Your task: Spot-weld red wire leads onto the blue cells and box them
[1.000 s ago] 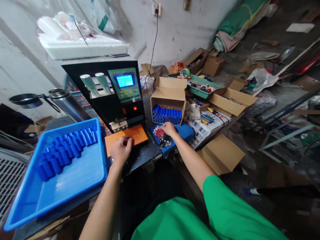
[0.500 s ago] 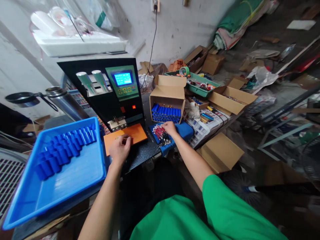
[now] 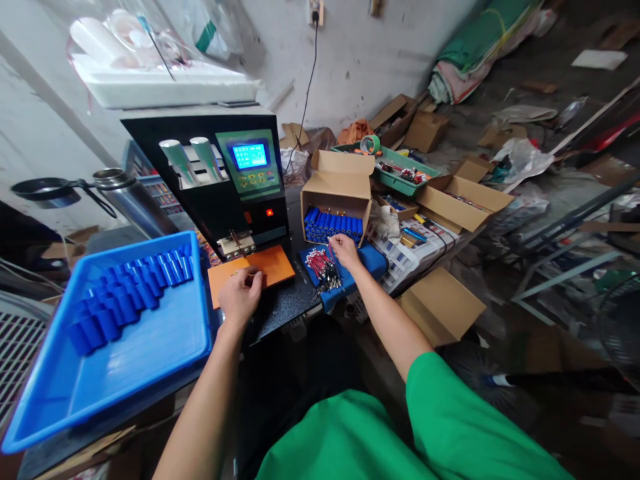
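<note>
My right hand (image 3: 345, 252) pinches the white end of a connector wire, lifted at the right side of a bundle of red and black connector wires (image 3: 324, 268). The bundle lies on a blue cloth (image 3: 369, 261). On the orange board (image 3: 278, 265) rests my left hand (image 3: 241, 293), fingers curled; what they hold, if anything, is hidden. Just behind it stands a black spot welder (image 3: 200, 213) with a lit screen and electrodes above the board. Blue cylindrical battery cells (image 3: 336, 223) lie stacked in an open cardboard box (image 3: 340, 163) behind the wires.
A blue plastic tray (image 3: 150, 360) at left holds more blue cells (image 3: 120, 297). A steel flask (image 3: 133, 203) stands behind it. Further right are a green tray (image 3: 397, 180), open cartons (image 3: 465, 197) and a white basket (image 3: 404, 267). A cord (image 3: 306, 87) hangs down the wall.
My right hand has risen slightly and shifted right from the bundle, drawing one wire up at its side. My left hand stays on the board.
</note>
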`<state>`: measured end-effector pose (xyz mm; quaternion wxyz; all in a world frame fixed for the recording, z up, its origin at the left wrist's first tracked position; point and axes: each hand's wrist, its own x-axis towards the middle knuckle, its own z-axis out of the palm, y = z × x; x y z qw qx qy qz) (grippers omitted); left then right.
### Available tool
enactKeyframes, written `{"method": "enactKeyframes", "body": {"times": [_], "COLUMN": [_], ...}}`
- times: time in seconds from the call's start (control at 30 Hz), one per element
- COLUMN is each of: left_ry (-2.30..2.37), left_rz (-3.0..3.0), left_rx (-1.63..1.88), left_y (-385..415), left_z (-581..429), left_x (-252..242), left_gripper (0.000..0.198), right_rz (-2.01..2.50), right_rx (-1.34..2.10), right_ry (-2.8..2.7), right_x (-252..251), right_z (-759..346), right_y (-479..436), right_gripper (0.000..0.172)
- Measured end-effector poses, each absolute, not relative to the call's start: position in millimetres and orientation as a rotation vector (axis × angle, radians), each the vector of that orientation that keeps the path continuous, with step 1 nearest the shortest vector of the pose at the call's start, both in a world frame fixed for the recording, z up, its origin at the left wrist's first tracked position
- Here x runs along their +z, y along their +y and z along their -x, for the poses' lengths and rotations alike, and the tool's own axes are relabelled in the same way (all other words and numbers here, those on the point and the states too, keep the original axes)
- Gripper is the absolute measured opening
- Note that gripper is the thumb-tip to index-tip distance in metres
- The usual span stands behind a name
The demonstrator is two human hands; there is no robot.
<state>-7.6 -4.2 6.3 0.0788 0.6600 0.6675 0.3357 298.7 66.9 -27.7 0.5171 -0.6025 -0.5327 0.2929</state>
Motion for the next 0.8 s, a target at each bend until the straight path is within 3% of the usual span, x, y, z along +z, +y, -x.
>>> {"method": "enactKeyframes", "body": {"times": [0.23, 0.8], "left_ry": [1.985, 1.989], "left_rz": [-1.982, -2.027], "left_rx": [1.004, 1.023], "left_y": [-4.1, -2.8], "left_z": [8.4, 9.7], "left_x": [6.2, -0.6], "left_gripper": [0.036, 0.033], "right_rz": [1.351, 1.208], "right_rx": [0.722, 0.201], "right_ry": [-1.291, -1.204], "right_x": [-30.6, 5.4], "right_z": [-296.9, -286.4], "right_y": [75.7, 64.1], "right_gripper": [0.029, 0.036]}}
